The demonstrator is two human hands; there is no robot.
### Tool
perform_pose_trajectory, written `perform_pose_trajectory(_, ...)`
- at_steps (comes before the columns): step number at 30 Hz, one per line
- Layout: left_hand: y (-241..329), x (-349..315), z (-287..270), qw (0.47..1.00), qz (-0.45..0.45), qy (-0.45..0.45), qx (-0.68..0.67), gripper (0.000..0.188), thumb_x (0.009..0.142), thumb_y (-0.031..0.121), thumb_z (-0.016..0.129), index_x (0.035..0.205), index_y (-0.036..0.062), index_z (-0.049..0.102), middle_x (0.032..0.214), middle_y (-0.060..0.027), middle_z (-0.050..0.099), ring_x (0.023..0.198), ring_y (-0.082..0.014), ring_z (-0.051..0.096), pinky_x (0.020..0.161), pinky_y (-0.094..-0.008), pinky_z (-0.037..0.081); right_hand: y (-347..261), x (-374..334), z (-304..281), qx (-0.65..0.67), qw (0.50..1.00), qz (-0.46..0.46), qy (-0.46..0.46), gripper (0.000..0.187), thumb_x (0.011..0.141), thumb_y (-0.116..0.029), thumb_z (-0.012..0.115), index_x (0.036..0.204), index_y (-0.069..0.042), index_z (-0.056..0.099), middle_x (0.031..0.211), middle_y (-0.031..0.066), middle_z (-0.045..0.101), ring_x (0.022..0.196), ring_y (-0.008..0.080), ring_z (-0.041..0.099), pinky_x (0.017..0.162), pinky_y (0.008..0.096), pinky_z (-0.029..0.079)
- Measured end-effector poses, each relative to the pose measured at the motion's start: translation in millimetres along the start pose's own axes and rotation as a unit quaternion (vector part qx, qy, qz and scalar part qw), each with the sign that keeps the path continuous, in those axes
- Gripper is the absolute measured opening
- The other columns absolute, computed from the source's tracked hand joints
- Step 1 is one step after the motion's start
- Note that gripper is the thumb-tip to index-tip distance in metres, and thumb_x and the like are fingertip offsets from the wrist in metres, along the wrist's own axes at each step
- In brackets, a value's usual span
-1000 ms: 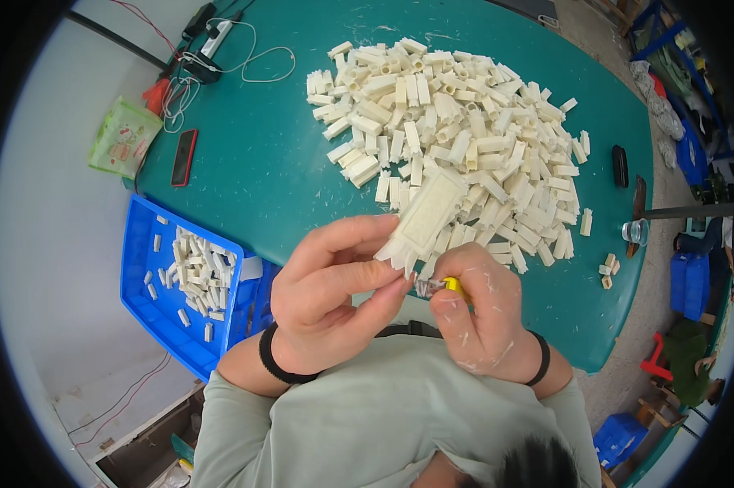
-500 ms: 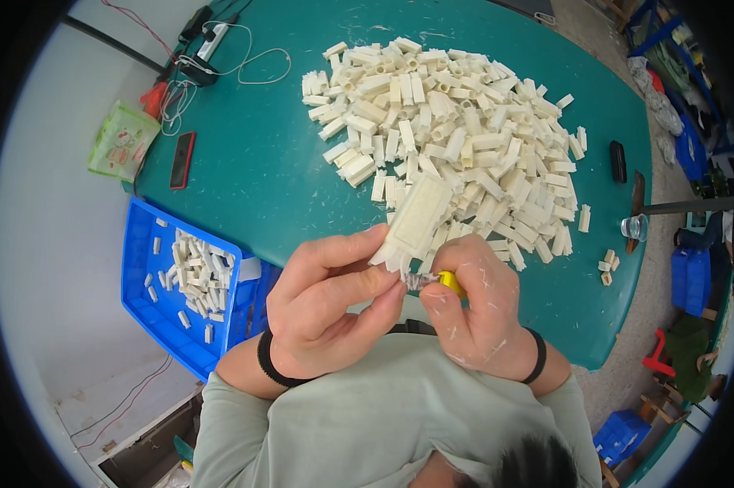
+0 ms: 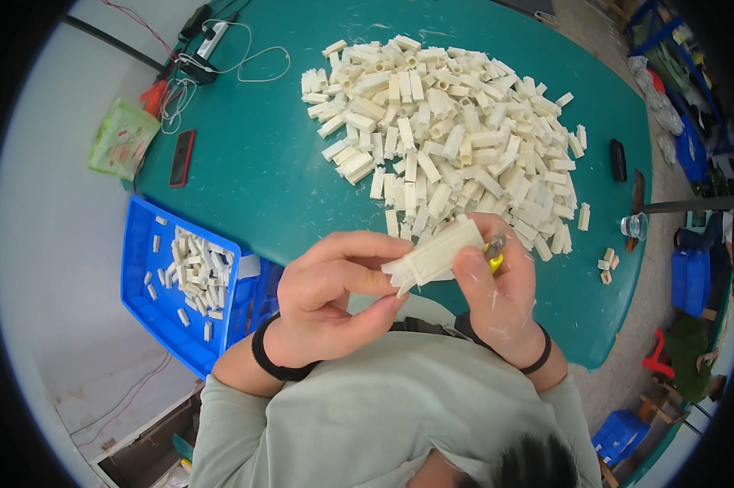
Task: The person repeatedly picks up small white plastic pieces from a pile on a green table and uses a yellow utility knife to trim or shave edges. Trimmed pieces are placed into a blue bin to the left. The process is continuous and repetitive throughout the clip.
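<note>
Round green table (image 3: pixel 245 179) on pale floor (image 3: pixel 50 268).

Green table (image 3: pixel 261 171), white plastic pieces (image 3: pixel 456 138), phone (image 3: pixel 181 158)

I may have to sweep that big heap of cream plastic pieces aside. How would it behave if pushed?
The heap would probably scatter, not slide as one: the pieces lie loose. Small and hollow-looking, they are likely light and stiff. Most look blocky, so they would likely skid on the smooth green table rather than roll.

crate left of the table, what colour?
Blue crate, holding small white pieces; head view.
</note>
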State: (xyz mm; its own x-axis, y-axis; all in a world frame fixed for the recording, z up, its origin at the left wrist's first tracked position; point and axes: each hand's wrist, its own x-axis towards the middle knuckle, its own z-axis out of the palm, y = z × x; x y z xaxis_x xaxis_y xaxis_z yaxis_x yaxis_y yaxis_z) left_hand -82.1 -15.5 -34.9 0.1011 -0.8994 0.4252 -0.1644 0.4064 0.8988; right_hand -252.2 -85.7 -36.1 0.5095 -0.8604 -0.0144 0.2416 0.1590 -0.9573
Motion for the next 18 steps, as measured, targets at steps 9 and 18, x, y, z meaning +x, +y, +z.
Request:
perform_pose_trajectory(9,10.4,12.0,4.6,0.985,-0.146,-0.052,0.071,0.042,0.071,-0.001,0.067,0.11,-0.0004,0.052,0.11,-0.019,0.058,0.098,-0.0268,0.059,0.084,-0.0308,0.045,3.1,6.0,-0.4,-0.203,0.968,-0.127,-0.069,0.032,0.079,-0.006,0.066,0.107,0.003,0.053,0.09,0.0121,0.058,0.068,0.0154,0.056,0.06,0.0252,0.045)
perform_pose_trajectory(18,6.2,7.1,3.1,0.997,-0.065,0.027,-0.017,0.037,0.069,-0.006,0.065,0.103,-0.0019,0.053,0.101,-0.0111,0.052,0.089,-0.0189,0.053,0.076,-0.0271,0.044,-1.8,-3.0,-6.6,-0.21,0.967,-0.108,-0.095,0.025,0.086,-0.023,0.058,0.089,0.001,0.053,0.07,0.0095,0.053,0.054,0.0187,0.05,0.051,0.0268,0.041)
